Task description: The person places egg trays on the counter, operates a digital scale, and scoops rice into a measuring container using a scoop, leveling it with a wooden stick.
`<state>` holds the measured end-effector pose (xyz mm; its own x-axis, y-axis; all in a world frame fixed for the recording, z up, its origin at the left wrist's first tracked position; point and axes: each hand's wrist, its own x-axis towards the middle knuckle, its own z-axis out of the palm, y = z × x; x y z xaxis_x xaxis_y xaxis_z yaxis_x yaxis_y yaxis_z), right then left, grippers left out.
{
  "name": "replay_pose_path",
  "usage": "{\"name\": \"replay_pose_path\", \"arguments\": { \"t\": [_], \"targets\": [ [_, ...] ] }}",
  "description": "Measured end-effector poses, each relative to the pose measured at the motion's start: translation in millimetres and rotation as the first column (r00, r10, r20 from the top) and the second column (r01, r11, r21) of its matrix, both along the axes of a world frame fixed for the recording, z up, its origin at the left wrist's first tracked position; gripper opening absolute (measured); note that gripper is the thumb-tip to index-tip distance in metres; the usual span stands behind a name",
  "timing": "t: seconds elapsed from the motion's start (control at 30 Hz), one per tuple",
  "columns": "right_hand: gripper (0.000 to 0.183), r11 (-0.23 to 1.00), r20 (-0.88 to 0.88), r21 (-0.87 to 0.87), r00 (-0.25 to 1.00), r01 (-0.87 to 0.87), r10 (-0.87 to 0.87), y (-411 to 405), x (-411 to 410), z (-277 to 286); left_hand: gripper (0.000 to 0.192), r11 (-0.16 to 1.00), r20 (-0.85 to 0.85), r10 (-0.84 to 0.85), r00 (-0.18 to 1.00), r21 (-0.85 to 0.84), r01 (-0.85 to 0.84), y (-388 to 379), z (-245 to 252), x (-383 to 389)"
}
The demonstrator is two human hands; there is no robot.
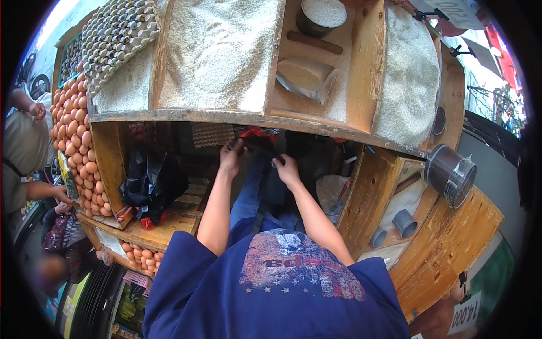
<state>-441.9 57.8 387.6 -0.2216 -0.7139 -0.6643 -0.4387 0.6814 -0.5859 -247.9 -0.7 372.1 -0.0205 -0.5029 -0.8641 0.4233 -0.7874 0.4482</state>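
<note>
Both of my hands are in front of me, below the front edge of the wooden rice bin. My left hand (230, 157) is curled around the end of something dark, probably a plastic bag. My right hand (288, 170) is closed on a dark edge; whether it is the same thing cannot be told in the shadow. Just beyond my hands lie red plastic bags (262, 133) under the bin. A bundle of black plastic bags (150, 178) hangs at the left, beside the wooden partition.
White rice (216, 55) fills wooden compartments ahead. A metal scoop (307, 80) and a bowl of rice (324, 13) stand in one. Brown eggs (80, 135) are heaped at the left, near two other people. A dark measuring can (449, 173) juts out at the right corner.
</note>
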Motion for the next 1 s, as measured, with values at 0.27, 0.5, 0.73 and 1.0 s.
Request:
{"name": "replay_pose_path", "arguments": {
  "t": [0.27,0.5,0.73,1.0],
  "targets": [
    [0.033,0.802,0.432,0.555,0.747,0.222,-0.506,-11,-35,21,0.022,0.997,-0.049,0.021,0.999,-0.079,-0.024,39,-71,-6],
    [0.027,0.993,-0.125,0.008,0.985,-0.117,0.118,44,-55,12,0.059,0.722,0.609,-0.224,0.761,-0.420,0.549,-43,-30,-89],
    [0.037,0.976,-0.221,0.114,0.953,-0.185,0.207,60,-6,74,0.079,0.882,0.595,-0.075,0.800,-0.335,0.332,-40,-112,-77],
    [0.017,0.981,-0.263,0.009,0.946,-0.196,0.191,70,-55,160,0.073,0.795,0.569,-0.358,0.740,-0.230,0.562,-44,-38,-120]
  ]
}}
